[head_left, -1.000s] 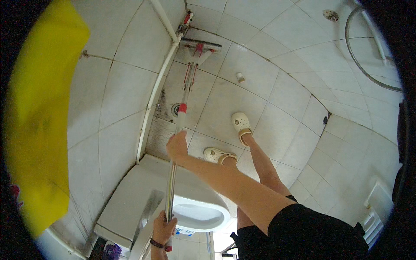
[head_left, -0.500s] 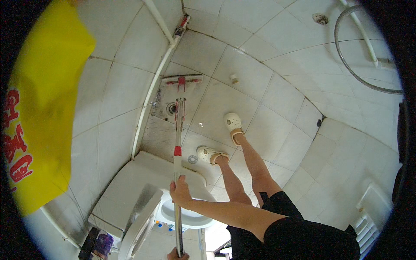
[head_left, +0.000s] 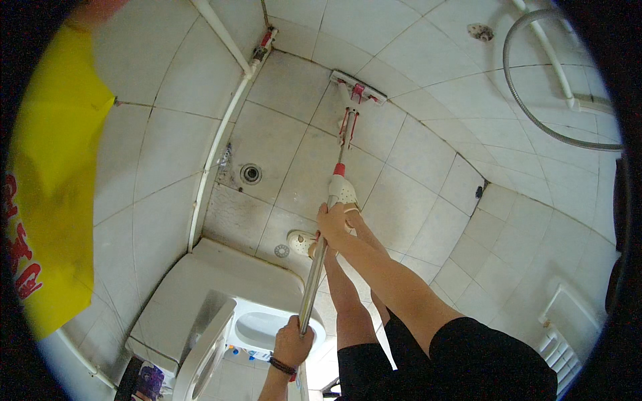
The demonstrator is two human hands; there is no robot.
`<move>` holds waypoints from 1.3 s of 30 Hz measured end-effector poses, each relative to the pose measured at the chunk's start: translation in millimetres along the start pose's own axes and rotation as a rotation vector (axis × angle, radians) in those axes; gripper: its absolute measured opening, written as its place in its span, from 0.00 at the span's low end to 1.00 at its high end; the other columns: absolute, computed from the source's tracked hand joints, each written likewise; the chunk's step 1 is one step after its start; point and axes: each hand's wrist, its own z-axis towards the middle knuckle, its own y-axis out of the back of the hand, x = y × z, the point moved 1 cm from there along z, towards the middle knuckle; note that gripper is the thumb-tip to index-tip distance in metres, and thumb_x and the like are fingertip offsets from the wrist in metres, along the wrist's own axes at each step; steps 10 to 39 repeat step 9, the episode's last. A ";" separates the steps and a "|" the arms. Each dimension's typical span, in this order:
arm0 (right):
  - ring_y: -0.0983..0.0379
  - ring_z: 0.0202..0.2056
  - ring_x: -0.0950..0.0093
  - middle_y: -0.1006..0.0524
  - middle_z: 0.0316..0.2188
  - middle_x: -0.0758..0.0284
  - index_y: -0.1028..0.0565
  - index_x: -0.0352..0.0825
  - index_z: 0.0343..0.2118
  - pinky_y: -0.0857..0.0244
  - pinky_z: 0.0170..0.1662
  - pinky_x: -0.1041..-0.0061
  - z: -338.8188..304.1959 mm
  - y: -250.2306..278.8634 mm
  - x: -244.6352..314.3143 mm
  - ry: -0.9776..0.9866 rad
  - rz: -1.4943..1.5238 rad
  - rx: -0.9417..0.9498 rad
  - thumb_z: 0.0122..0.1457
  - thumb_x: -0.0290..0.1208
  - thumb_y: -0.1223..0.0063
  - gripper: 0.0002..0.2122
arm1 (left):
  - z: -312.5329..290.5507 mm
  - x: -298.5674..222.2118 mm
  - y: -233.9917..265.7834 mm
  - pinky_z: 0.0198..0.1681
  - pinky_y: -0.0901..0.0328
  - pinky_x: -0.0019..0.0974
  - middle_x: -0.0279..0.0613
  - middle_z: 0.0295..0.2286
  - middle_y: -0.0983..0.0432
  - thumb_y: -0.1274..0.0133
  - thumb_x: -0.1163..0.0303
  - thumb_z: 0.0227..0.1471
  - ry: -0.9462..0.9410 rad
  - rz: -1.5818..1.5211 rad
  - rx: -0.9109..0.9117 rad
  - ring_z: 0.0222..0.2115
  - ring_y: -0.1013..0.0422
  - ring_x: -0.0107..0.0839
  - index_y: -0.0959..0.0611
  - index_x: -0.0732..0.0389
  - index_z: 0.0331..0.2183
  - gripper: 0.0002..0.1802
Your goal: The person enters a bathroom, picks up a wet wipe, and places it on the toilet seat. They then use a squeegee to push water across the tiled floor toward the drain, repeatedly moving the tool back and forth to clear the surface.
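I hold a long-handled mop point(head_left: 314, 277) with a silver pole, a red collar and a wide, flat white-and-red head point(head_left: 358, 87). The head rests on the tiled floor at the foot of the far wall. My right hand point(head_left: 334, 222) is wrapped round the middle of the pole, with that arm stretched forward over my legs. Lower down, my left hand point(head_left: 293, 342), with a dark bracelet at the wrist, grips the pole near its end. Below the pole are my cream clogs point(head_left: 302, 242), one partly hidden by the pole and my right hand.
A toilet point(head_left: 221, 281) with its lid up stands at the near left. Left of the mop lies a round floor drain point(head_left: 251, 174). White pipes point(head_left: 212, 160) run along the left wall beside a yellow sheet point(head_left: 63, 167). A shower hose point(head_left: 518, 87) hangs at right.
The mop head has swung right and away, from beside the drain to the far wall. My right hand has moved forward and right; my left hand has risen further into view.
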 end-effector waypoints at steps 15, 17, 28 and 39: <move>0.32 0.32 0.58 0.32 0.26 0.44 0.40 0.25 0.34 0.41 0.35 0.54 -34.9 -47.0 -53.5 0.174 -0.719 -0.122 0.49 0.32 0.58 0.15 | -55.2 35.6 22.5 0.23 0.37 0.45 0.54 0.16 0.31 0.51 0.69 0.40 0.145 0.101 -0.023 0.20 0.32 0.50 0.32 0.65 0.26 0.11; 0.32 0.32 0.58 0.32 0.26 0.44 0.40 0.25 0.34 0.41 0.35 0.54 -34.9 -47.0 -53.5 0.174 -0.719 -0.122 0.49 0.32 0.58 0.15 | -55.2 35.6 22.5 0.23 0.37 0.45 0.54 0.16 0.31 0.51 0.69 0.40 0.145 0.101 -0.023 0.20 0.32 0.50 0.32 0.65 0.26 0.11; 0.32 0.32 0.58 0.32 0.26 0.44 0.40 0.25 0.34 0.41 0.35 0.54 -34.9 -47.0 -53.5 0.174 -0.719 -0.122 0.49 0.32 0.58 0.15 | -55.2 35.6 22.5 0.23 0.37 0.45 0.54 0.16 0.31 0.51 0.69 0.40 0.145 0.101 -0.023 0.20 0.32 0.50 0.32 0.65 0.26 0.11; 0.32 0.32 0.58 0.32 0.26 0.44 0.40 0.25 0.34 0.41 0.35 0.54 -34.9 -47.0 -53.5 0.174 -0.719 -0.122 0.49 0.32 0.58 0.15 | -55.2 35.6 22.5 0.23 0.37 0.45 0.54 0.16 0.31 0.51 0.69 0.40 0.145 0.101 -0.023 0.20 0.32 0.50 0.32 0.65 0.26 0.11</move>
